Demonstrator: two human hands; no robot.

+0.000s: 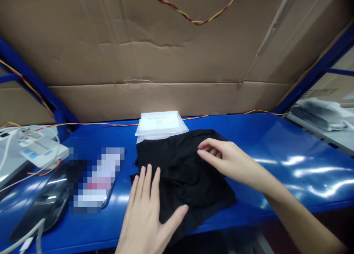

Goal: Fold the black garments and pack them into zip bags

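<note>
A black cloth (190,165) lies rumpled on the blue table, its lower part reaching the front edge. My left hand (149,209) rests flat on its left side, fingers spread and thumb out to the right. Over the upper right of the cloth is my right hand (221,156), its thumb and index fingertips brought close together and the other fingers curled. Whether any fabric is pinched there is too small to tell. Behind the cloth sits a stack of white packets (160,123), partly covered by it.
Left of the cloth lie a pixelated phone-like object (101,180) and a dark glossy device (47,202) with a white cable. A white box (44,154) with wires stands farther left. Blue frame posts and cardboard (152,62) border the table (276,154). Plastic-wrapped items (320,114) lie at right.
</note>
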